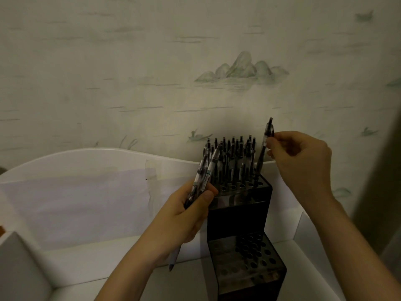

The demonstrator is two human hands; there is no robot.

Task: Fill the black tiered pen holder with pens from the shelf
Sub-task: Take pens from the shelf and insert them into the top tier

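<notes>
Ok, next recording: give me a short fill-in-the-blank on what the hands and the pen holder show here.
1. The right hand pinches a single ____ over the upper tier's right end.
2. The left hand grips a ____ of pens.
3. The black tiered pen holder has pens standing in its ____ tier.
4. The holes of the lower tier are all ____.

Missing words: pen; bundle; upper; empty
</notes>
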